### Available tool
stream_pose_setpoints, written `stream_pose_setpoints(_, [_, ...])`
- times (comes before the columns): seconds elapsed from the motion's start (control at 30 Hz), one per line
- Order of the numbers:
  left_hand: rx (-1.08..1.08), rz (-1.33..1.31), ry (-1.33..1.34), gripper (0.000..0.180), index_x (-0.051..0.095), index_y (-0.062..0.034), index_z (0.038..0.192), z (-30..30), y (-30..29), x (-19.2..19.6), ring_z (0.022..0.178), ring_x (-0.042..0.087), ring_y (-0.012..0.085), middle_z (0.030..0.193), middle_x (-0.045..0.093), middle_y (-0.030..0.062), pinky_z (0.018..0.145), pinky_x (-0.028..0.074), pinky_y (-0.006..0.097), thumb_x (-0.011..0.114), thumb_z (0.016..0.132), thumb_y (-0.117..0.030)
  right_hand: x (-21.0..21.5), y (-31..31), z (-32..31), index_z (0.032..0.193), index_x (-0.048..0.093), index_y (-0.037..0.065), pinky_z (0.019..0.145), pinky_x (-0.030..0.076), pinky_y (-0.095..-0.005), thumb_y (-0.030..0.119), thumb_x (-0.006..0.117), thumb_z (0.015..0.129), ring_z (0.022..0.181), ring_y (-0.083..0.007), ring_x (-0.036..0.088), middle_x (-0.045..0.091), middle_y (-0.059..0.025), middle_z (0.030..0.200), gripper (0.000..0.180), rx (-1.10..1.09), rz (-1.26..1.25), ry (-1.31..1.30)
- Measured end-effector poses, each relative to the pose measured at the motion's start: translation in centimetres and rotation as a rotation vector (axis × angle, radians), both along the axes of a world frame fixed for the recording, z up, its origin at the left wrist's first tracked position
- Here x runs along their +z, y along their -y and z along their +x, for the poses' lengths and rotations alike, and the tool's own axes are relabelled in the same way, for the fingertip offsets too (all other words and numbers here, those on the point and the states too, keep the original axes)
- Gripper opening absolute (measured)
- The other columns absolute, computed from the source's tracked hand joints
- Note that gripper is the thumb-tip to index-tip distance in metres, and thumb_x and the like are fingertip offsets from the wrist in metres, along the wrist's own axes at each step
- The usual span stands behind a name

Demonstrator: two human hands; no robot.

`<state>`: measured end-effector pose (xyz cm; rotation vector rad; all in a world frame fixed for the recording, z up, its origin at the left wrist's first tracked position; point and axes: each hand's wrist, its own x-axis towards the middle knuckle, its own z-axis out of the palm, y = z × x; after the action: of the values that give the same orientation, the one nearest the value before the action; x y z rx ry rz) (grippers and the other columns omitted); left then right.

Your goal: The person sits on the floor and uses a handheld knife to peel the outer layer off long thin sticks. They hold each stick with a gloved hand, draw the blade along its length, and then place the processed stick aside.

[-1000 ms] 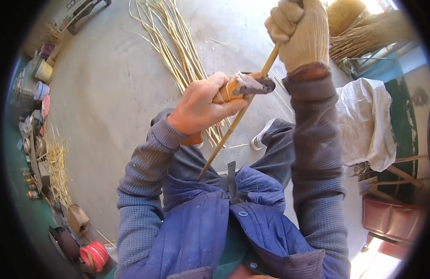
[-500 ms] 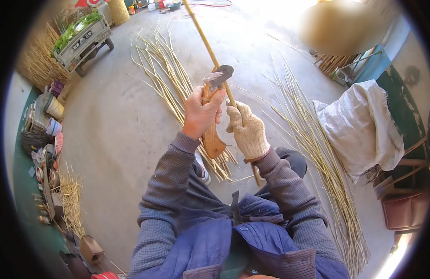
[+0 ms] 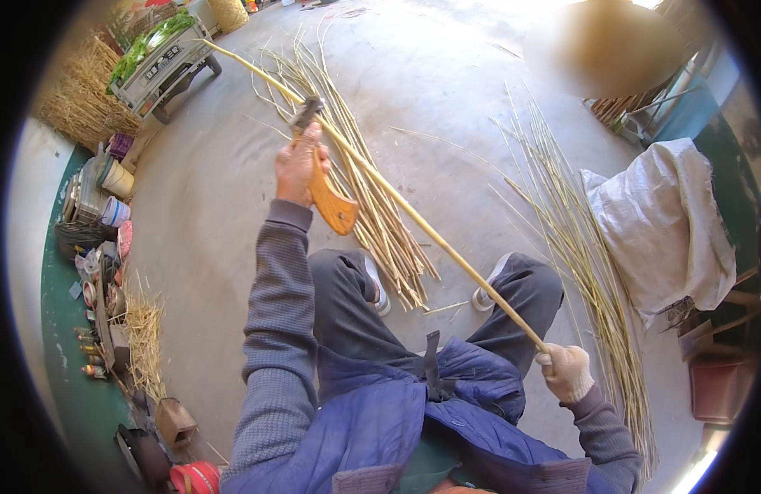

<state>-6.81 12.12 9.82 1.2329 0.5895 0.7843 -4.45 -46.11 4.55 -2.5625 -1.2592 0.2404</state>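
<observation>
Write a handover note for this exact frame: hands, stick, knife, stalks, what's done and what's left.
Left hand: bare, raised, grip shut on the knife by its orange handle; the blade end meets the stick.
Right hand: gloved, low by the right knee, grip shut on the stick's near end. The stick slants up and away to the left, far tip toward the cart.
Stalks: one pile on the floor ahead of the knees, a second to the right beside the white sack.
Done: cannot tell how far this stick is worked.
Left: likely the rest of this stick, and possibly the piles.
</observation>
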Motion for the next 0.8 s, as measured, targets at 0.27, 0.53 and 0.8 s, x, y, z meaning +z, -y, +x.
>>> stream_pose_setpoints(0.27, [-0.256, -0.066, -0.02, 0.028, 0.062, -0.006, 0.109, 1.8, 12.5, -3.0, 0.053, 0.059, 0.01, 0.07, 0.06, 0.0012, 0.047, 0.049, 0.025, 0.07, 0.106, -0.033, 2.4, -13.1, 4.6, 0.123, 0.065, 0.0, 0.064, 0.058, -0.0334, 0.035, 0.054, 0.112, 0.066, -0.0198, 0.07, 0.066, -0.0099, 0.075, 0.038, -0.047, 0.222, -0.678])
stream_pose_setpoints(0.53, [-0.278, -0.073, -0.15, 0.029, 0.063, -0.0053, 0.109, 0.5, 14.7, -5.7, 0.051, 0.057, 0.0096, 0.07, 0.059, 0.0001, 0.045, 0.048, 0.025, 0.072, 0.105, -0.033, -1.7, -17.0, 4.0, 0.105, 0.066, 0.007, 0.054, 0.055, -0.0392, 0.016, 0.061, 0.103, 0.063, -0.0296, 0.067, 0.065, -0.0146, 0.095, 0.01, 0.126, 0.114, -0.023])
stream_pose_setpoints(0.8, [0.001, -0.094, -0.124, 0.029, 0.067, -0.0054, 0.102, 0.2, -2.6, -6.4, 0.054, 0.057, 0.0102, 0.071, 0.06, 0.0005, 0.048, 0.05, 0.024, 0.076, 0.102, -0.033, -2.2, 2.3, -3.1, 0.094, 0.07, 0.017, 0.053, 0.05, -0.0445, 0.019, 0.064, 0.096, 0.053, -0.0277, 0.062, 0.063, -0.0045, 0.07, 0.006, 0.125, -0.071, -0.008])
